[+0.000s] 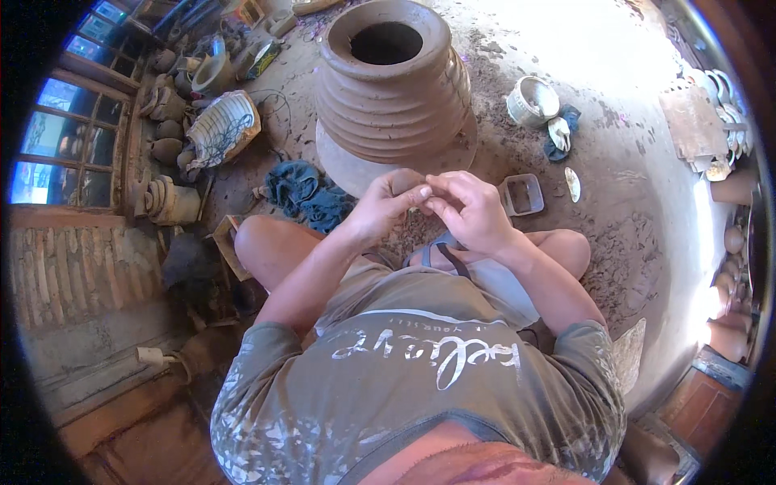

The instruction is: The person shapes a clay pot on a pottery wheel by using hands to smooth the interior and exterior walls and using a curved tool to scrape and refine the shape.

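In front of me stands a large ribbed clay pot (pixel 388 105) with a wide flared rim and a dark round mouth. It rests on a round flat wheel or board (pixel 347 166). Close to its near side, above my crossed legs, my two hands meet at the fingertips. My left hand (pixel 386 207) is closed in a pinch, its thumb toward the right hand. My right hand (pixel 471 212) pinches too, thumb and fingers pressed together against the left fingertips. Whatever lies between the fingers is too small or hidden to name. Neither hand touches the pot.
A dark blue-green cloth (pixel 311 194) lies crumpled at the left of the wheel. To the right are a clear plastic tub (pixel 522 195), a light round bucket (pixel 533 102) and a cloth (pixel 563 133). Pottery (pixel 170 202) crowds the left wall; a white crate-like basket (pixel 224 128) sits beside it.
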